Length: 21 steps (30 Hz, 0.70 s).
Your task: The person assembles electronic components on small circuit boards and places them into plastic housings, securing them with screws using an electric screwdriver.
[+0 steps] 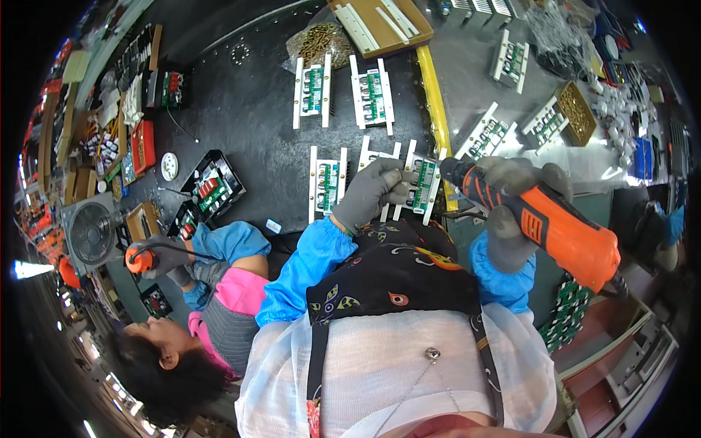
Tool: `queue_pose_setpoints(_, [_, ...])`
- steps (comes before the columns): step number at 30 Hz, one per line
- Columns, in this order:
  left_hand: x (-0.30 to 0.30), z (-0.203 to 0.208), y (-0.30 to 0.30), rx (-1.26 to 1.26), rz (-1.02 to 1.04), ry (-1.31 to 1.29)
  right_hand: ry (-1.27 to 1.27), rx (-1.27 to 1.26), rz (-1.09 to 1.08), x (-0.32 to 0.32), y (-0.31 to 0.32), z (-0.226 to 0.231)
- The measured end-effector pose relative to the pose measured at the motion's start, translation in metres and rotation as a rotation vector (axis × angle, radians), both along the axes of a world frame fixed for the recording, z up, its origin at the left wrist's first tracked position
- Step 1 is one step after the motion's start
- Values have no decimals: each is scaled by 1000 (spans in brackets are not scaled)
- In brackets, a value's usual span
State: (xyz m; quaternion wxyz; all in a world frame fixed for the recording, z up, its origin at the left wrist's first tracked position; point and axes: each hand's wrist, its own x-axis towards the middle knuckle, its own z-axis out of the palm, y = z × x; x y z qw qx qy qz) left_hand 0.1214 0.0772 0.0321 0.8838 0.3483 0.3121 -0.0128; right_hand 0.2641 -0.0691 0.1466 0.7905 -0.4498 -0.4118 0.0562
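My right hand, in a grey glove, is wrapped round an orange and black electric drill. Its black nose points left, close to the right rail of a green circuit board with white side rails. My left hand, also gloved in grey, has its fingers closed at the left side of that board and covers part of it. Half hidden behind this hand is another railed board. One more railed board lies just left of it. The drill's tip contact cannot be made out.
Further back lie railed boards, a bag of brass screws and a cardboard tray of white strips. A yellow strip divides the table; a screw box stands right. At left, a co-worker's gloved hand holds an orange tool.
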Motion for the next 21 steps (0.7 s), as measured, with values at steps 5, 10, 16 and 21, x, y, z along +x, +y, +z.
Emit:
queue_pose_setpoints(5, [-15, -14, -11, -215, 133, -138, 228, 18, 200, 2, 10, -10])
queue_pose_setpoints(10, [-16, -10, -21, -617, 294, -342, 273, 17, 178, -2, 14, -8])
queue_pose_setpoints(16, [-14, -10, -20, -695, 289, -366, 234, 2, 177, -1, 13, -10])
queue_pose_setpoints(21, [-20, -11, -20, -228, 225, -288, 211, 0, 219, 3, 13, -8])
